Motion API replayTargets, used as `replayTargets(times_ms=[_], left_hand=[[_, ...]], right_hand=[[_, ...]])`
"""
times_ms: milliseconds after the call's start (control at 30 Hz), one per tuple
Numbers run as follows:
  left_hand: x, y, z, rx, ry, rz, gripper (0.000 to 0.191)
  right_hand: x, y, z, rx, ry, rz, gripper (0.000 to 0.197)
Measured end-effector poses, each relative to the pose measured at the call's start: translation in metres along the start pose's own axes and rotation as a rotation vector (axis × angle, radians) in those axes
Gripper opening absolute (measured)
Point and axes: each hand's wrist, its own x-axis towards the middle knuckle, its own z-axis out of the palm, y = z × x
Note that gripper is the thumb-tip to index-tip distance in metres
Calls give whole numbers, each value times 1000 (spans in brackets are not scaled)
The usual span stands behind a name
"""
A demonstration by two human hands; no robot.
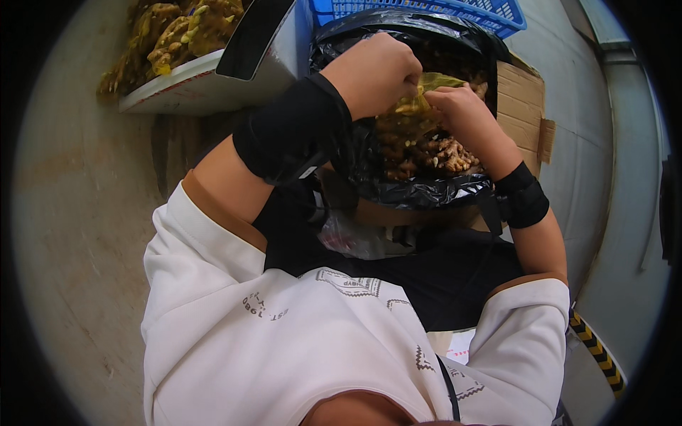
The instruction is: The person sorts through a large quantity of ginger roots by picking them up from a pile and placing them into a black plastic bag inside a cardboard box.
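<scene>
My left hand [386,69] and my right hand [461,106] pinch a yellow mesh bag [439,81] between them, near its top. Pale pieces of ginger show through the netting below my fingers. Under the bag lies loose ginger root [453,154] in a cardboard box [519,106] lined with a black plastic bag [431,191]. My hands hide part of the mesh and of the box's contents. Both fists are closed around the netting, a short distance apart.
At upper left, filled yellow mesh bags of ginger [186,34] rest on a white foam box [176,85], beside a black panel [256,40]. A blue plastic crate [479,16] stands behind the lined box. Clear plastic [346,237] lies near my legs.
</scene>
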Motion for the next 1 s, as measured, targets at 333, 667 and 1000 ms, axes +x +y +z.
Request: replayTargets(times_ms=[333,667,1000], left_hand=[[-3,-3,10,-155,6,-43,16],[-2,1,12,-298,-31,-239,19],[2,19,30,-375,15,-54,12]], right_hand=[[-6,-6,-15,532,-128,263,21],[1,-4,10,367,277,-68,23],[16,-3,17,456,149,109,28]])
